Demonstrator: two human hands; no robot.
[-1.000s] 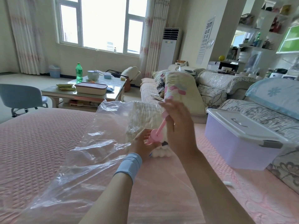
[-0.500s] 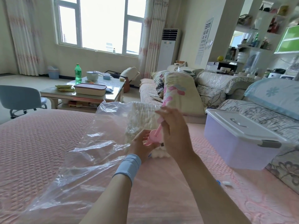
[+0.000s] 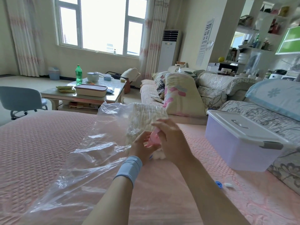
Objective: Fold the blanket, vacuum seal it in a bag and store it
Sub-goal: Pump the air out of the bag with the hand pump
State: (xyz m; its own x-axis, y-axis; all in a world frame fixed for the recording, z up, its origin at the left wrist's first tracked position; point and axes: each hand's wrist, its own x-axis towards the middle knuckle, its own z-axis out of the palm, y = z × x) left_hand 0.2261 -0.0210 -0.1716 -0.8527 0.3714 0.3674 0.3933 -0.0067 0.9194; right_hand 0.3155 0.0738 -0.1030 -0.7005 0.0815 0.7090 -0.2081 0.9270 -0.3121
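A large clear vacuum bag (image 3: 90,153) lies spread across the pink bed cover (image 3: 35,143). Inside its far end sits the folded cream blanket (image 3: 144,117). A pink hand pump (image 3: 153,138) stands tilted on the bag between my hands. My left hand (image 3: 140,147), with a blue wristband, holds the pump's wide base. My right hand (image 3: 170,138) is closed around its upper shaft, hiding the handle.
A lidded translucent storage box (image 3: 240,140) stands on the bed to the right. A small blue cap (image 3: 219,184) and a white piece (image 3: 228,185) lie near my right forearm. Beyond are a sofa with pillows (image 3: 181,93), a coffee table (image 3: 84,95) and a chair (image 3: 19,99).
My right hand has pushed down along the pump shaft toward the base. The left hand keeps its hold on the base.
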